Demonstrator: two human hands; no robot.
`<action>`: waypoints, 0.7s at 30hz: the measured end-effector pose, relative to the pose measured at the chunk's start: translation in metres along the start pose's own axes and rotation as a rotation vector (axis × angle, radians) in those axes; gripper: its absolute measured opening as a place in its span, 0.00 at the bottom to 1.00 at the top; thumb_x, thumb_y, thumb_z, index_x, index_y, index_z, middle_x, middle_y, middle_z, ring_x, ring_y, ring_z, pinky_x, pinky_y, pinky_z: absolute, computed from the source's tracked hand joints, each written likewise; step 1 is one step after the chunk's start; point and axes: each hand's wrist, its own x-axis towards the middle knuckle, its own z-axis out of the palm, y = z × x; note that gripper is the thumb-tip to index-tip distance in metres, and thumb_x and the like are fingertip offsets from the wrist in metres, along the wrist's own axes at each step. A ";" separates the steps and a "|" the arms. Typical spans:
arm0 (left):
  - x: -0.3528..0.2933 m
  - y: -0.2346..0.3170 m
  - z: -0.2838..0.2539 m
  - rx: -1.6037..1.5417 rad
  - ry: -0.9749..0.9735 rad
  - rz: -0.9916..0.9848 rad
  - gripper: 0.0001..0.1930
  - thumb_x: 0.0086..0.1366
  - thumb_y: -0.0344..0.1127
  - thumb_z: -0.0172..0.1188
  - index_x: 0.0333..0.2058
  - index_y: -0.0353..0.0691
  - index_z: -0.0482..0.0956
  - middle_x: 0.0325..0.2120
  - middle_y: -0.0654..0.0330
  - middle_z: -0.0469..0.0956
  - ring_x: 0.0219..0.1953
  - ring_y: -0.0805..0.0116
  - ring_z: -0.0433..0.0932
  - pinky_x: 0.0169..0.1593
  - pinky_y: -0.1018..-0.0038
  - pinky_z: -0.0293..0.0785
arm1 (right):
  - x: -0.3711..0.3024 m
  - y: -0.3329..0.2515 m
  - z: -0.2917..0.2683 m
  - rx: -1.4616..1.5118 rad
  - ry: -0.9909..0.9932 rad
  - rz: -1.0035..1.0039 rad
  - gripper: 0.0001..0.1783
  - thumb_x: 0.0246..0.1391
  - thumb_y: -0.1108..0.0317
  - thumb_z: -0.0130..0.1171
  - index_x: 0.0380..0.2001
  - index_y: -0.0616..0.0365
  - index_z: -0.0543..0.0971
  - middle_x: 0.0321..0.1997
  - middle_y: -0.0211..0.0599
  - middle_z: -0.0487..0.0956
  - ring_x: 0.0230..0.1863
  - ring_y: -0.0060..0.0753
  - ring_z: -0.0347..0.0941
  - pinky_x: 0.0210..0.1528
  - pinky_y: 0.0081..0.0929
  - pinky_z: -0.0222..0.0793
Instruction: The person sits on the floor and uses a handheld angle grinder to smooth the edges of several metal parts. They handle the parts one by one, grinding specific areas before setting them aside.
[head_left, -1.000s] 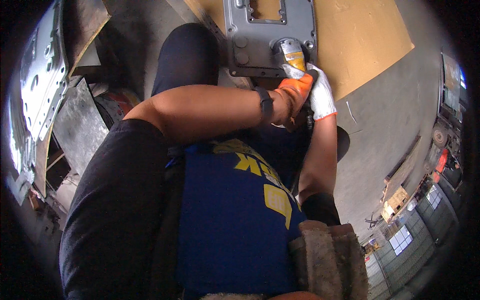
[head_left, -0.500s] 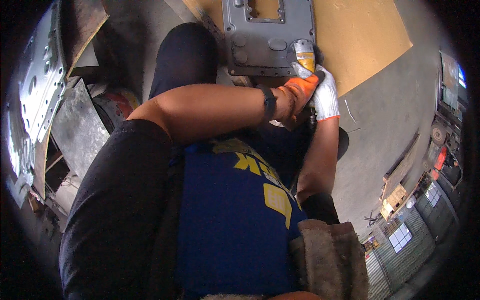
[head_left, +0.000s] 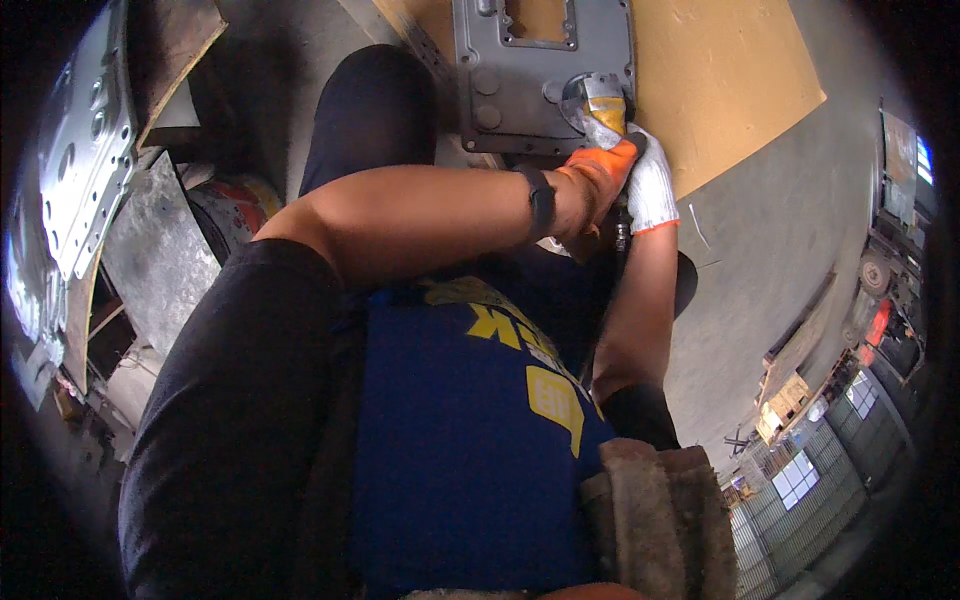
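Note:
A yellow and silver angle grinder (head_left: 606,105) rests its round disc on a grey metal cover plate (head_left: 520,112) near the plate's right edge. Wrapped around the tool's body from the left is my left hand (head_left: 603,170), in an orange-palmed glove and closed. On the other side, my right hand (head_left: 650,180) in a white knit glove is closed on the grinder too; its fingertips are partly hidden. Below the hands, a metal hose fitting (head_left: 622,232) shows at the tool's rear. The plate has a rectangular cutout and bolt holes along its rim.
Under the plate lies a tan board (head_left: 725,85) on the grey concrete floor (head_left: 765,235). At the left, a shiny perforated metal panel (head_left: 88,150) and a grey sheet (head_left: 160,235) lean together. A wooden pallet (head_left: 795,340) and a wheeled vehicle (head_left: 885,290) stand far right.
The grinder has shifted slightly left and away from me across the plate, with both hands following it. Its disc shows more now.

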 end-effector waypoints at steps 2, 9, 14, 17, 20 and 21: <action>-0.045 0.031 -0.047 0.131 -0.093 0.000 0.46 0.36 0.39 0.78 0.53 0.38 0.61 0.45 0.49 0.78 0.50 0.57 0.79 0.53 0.67 0.73 | 0.002 0.002 -0.004 0.070 -0.004 0.032 0.20 0.62 0.55 0.47 0.39 0.60 0.80 0.32 0.38 0.79 0.28 0.30 0.73 0.33 0.29 0.71; -0.018 0.015 -0.020 -0.351 -0.038 -0.329 0.43 0.36 0.38 0.79 0.51 0.40 0.64 0.43 0.51 0.80 0.49 0.58 0.79 0.51 0.66 0.74 | -0.003 -0.003 0.002 0.011 -0.105 -0.075 0.16 0.61 0.62 0.46 0.41 0.62 0.78 0.35 0.35 0.79 0.33 0.29 0.74 0.39 0.26 0.72; -0.006 0.007 -0.004 0.030 -0.057 -0.055 0.48 0.34 0.43 0.80 0.54 0.43 0.62 0.42 0.55 0.80 0.49 0.61 0.79 0.53 0.68 0.73 | 0.027 0.019 -0.020 0.093 -0.196 -0.002 0.16 0.60 0.61 0.47 0.41 0.60 0.77 0.35 0.39 0.80 0.33 0.35 0.77 0.42 0.32 0.76; -0.022 0.009 -0.017 0.134 -0.113 0.019 0.50 0.35 0.46 0.79 0.57 0.45 0.59 0.43 0.57 0.79 0.50 0.63 0.78 0.54 0.68 0.72 | -0.002 0.000 0.006 -0.104 -0.146 -0.055 0.14 0.60 0.63 0.48 0.41 0.60 0.77 0.35 0.38 0.80 0.33 0.34 0.77 0.41 0.32 0.76; -0.026 0.008 -0.018 0.111 -0.128 0.046 0.48 0.38 0.49 0.74 0.57 0.44 0.59 0.44 0.55 0.79 0.49 0.62 0.78 0.53 0.66 0.72 | -0.008 0.003 -0.002 0.065 -0.047 -0.044 0.13 0.61 0.66 0.47 0.41 0.61 0.77 0.35 0.37 0.79 0.33 0.32 0.76 0.39 0.32 0.75; -0.024 0.006 -0.018 0.093 -0.121 0.040 0.47 0.39 0.51 0.73 0.57 0.44 0.60 0.44 0.54 0.79 0.49 0.61 0.78 0.52 0.65 0.72 | -0.029 -0.011 0.014 -0.261 0.025 -0.199 0.13 0.61 0.68 0.47 0.42 0.62 0.77 0.35 0.36 0.78 0.33 0.30 0.75 0.38 0.32 0.75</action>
